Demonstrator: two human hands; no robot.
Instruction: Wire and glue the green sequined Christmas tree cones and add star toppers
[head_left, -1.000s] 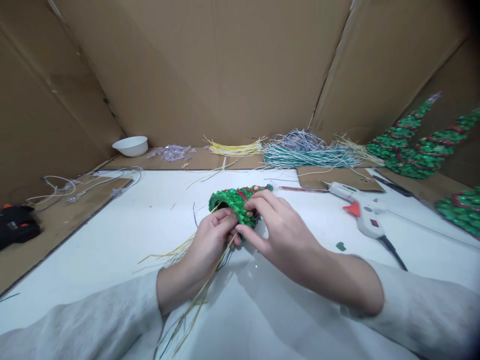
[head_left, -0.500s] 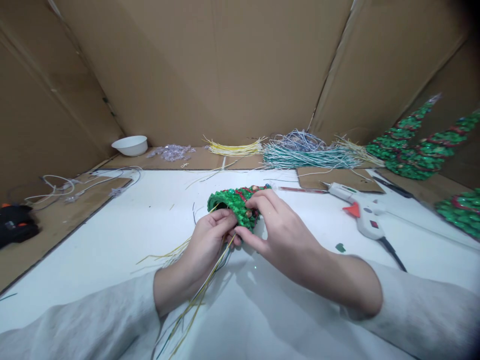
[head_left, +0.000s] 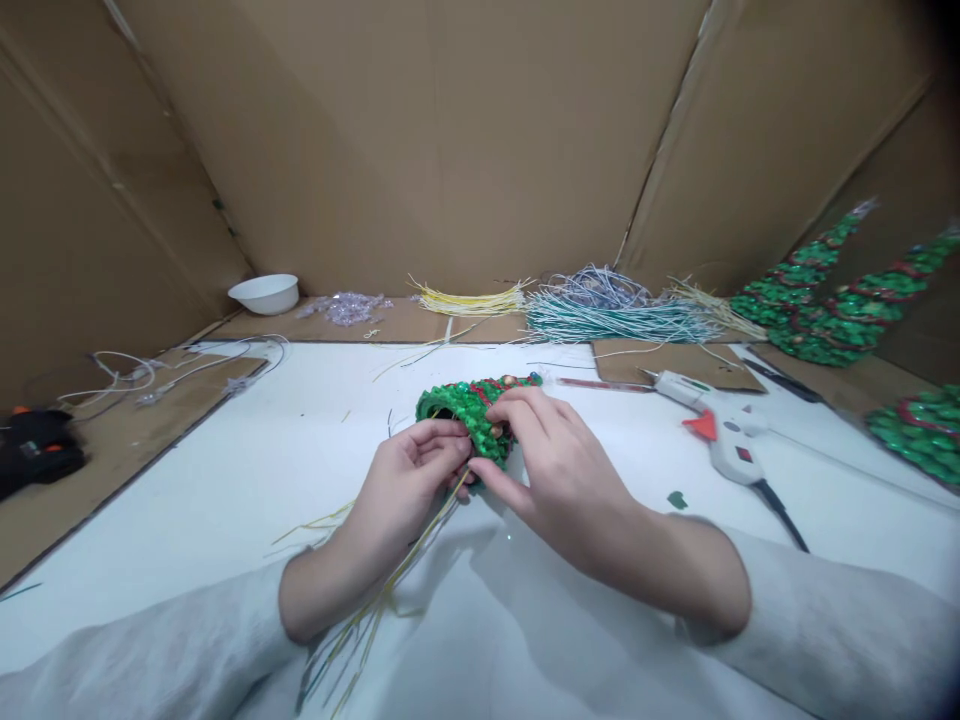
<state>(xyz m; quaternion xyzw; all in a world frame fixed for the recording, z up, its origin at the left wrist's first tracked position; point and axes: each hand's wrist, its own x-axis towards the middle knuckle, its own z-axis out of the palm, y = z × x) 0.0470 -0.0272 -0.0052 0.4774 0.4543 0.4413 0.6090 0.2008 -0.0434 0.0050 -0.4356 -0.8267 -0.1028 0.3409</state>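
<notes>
Green tree point(head_left: 463, 398): rim point(head_left: 426, 404) at left fingers point(head_left: 441, 428), glue gun point(head_left: 729, 440) well apart.

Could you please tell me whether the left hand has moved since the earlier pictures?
Yes: against the white bowl, the left hand has shifted slightly leftward, most clearly at the wrist.

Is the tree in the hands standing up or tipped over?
Tipped over: the tree is sideways, its hollow base facing left and its tip pointing right.
</notes>
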